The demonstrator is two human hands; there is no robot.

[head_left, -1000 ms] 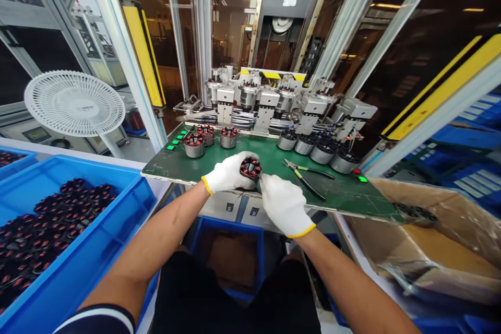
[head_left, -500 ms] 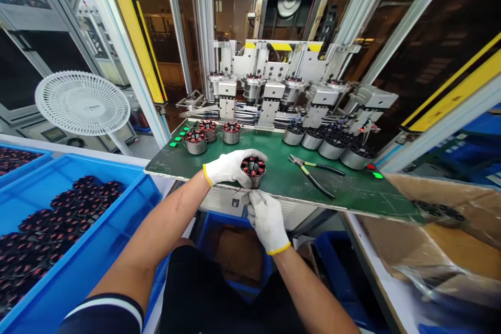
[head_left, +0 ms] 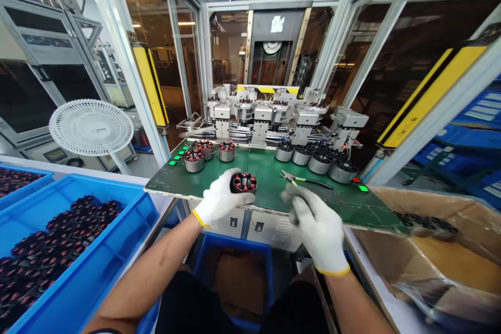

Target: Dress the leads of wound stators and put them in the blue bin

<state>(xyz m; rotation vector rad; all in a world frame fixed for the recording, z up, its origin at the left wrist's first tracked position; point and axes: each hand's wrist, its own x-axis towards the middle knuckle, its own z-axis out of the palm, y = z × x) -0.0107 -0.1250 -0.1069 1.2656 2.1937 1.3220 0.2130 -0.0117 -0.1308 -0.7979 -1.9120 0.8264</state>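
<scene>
My left hand (head_left: 223, 195), in a white glove with a yellow cuff, is wrapped round a wound motor stator (head_left: 245, 182) at the front of the green tabletop. Red windings and a dark core face upward on it, and a thin wire end sticks up. My right hand (head_left: 319, 227), gloved alike, hovers at the table's front edge with its fingertips smeared by motion. Just beyond it lie the diagonal pliers (head_left: 313, 183); one handle shows, and the other is mostly hidden by the hand. Whether the fingers touch that handle I cannot tell.
Several wound stators (head_left: 194, 160) stand at the left of the green table (head_left: 250, 159), several unwound ones (head_left: 321, 163) at the right. Behind them is the winding machine (head_left: 263, 115). A blue bin (head_left: 136, 209) of stators is at left, a cardboard box (head_left: 438, 261) at right.
My right hand dropped below the stator beside my left hand, then moved right towards the pliers. The left hand keeps its hold on the stator. The view has tilted up again.
</scene>
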